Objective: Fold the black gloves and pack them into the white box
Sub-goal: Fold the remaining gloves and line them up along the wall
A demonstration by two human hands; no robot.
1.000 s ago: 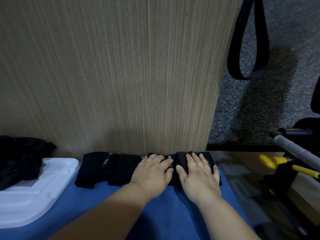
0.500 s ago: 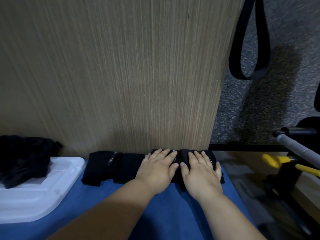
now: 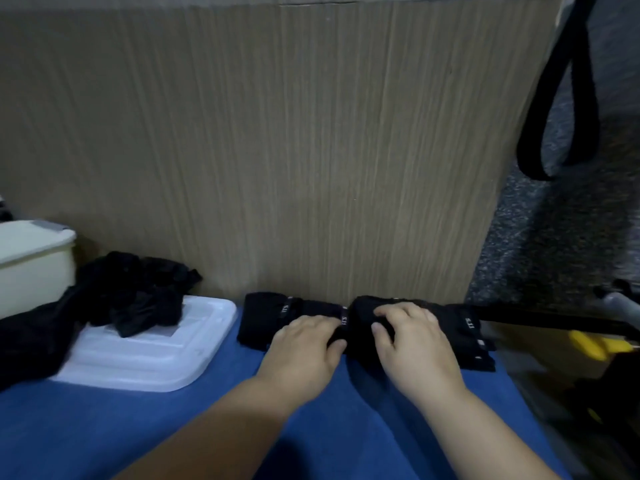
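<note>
Both hands are on the gloves (image 3: 266,320) at the far edge of the desk (image 3: 207,427). The left hand (image 3: 304,344) lies flat with its fingers together, and the right hand (image 3: 412,341) has its fingers bent, pinching the cloth. The gloves look soft, light and floppy, so I think it is best to squeeze a folded bundle across its middle, or it may flop open. The box (image 3: 34,271) sits at the far left edge, past the lid (image 3: 156,358).
</note>
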